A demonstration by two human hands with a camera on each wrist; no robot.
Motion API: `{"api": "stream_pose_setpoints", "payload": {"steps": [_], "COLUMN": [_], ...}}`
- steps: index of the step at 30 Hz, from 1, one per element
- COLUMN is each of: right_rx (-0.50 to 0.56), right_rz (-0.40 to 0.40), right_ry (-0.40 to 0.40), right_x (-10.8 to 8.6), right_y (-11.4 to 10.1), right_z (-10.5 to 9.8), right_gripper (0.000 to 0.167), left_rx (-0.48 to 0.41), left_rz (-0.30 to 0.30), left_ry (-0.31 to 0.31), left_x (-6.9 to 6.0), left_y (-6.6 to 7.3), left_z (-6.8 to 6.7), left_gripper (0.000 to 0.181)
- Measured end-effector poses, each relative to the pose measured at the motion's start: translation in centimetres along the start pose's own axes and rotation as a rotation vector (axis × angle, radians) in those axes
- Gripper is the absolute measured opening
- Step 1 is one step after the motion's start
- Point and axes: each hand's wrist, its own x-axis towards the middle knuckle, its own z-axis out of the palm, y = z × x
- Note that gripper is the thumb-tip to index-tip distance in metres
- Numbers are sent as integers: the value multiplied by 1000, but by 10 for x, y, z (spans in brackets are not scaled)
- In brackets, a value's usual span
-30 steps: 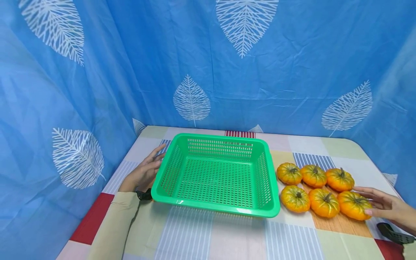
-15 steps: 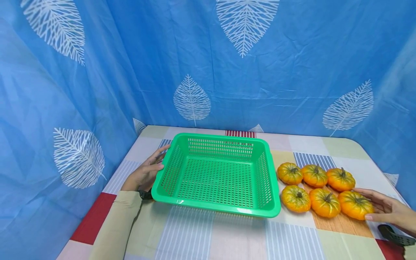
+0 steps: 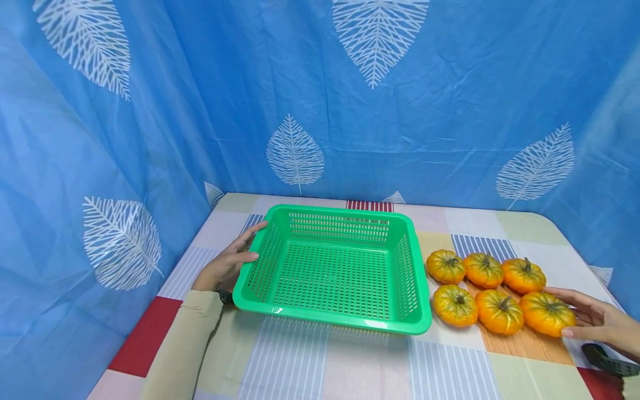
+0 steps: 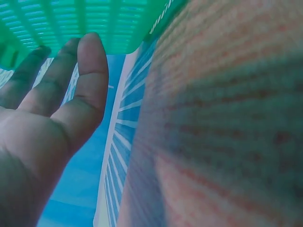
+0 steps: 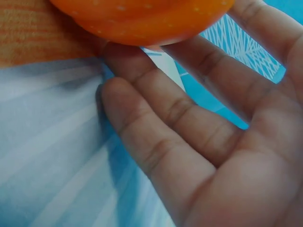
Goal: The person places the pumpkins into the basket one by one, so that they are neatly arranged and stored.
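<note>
Green basket (image 3: pixel 330 319): stands upright on the checked tablecloth (image 3: pixel 365 364), in the middle of the work area, its perforated floor and walls exposed to view.

Left hand (image 3: pixel 227 264): at the basket's left side, thumb and forefinger at the rim. Fingers extended and spread, only slightly bent; no grasp closed around the rim. The left wrist view shows fingertips up against the perforated outer wall, palm well below it. The forearm, in a pale sleeve (image 3: pixel 180 347), runs up from the lower edge of the head view; a dark wristband (image 3: pixel 226 297) is partly hidden beneath the rim.

Six orange pumpkins: just right of the basket, in two rows of three. Right hand (image 3: pixel 602 322): comes in from the right at the nearer row's outermost pumpkin (image 3: pixel 546 314), forefinger at the far side, thumb at the near side. Fingers spread and loosely extended, not clenched; palm apart from the fruit. In the right wrist view, some fingertips reach the pumpkin's lower edge. A black wristband (image 3: pixel 607 362) is worn here also.

Behind: a blue curtain (image 3: pixel 400 139) with white leaf prints.
</note>
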Motion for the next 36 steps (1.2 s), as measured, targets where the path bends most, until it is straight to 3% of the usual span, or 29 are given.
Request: {"api": "stream_pose_setpoints", "payload": {"steps": [5, 10, 18, 28, 36], "right_rx": [29, 71, 43, 71, 58], "right_rz": [-70, -184, -300, -329, -363], "right_ry": [61, 116, 186, 184, 230], "right_x": [-2, -4, -8, -11, -13], "right_y": [5, 13, 1, -17, -33], "right_z": [-1, -1, -1, -8, -12], "right_gripper": [59, 83, 90, 93, 95], "left_rx": [-1, 2, 27, 28, 16], "left_rz": [-27, -27, 9, 2, 0], "left_ry": [5, 11, -5, 0, 14], "left_x": [2, 2, 4, 4, 4], "left_y": [-2, -4, -9, -9, -10], "left_z": [0, -2, -5, -4, -3], "left_gripper": [75, 74, 72, 71, 71]}}
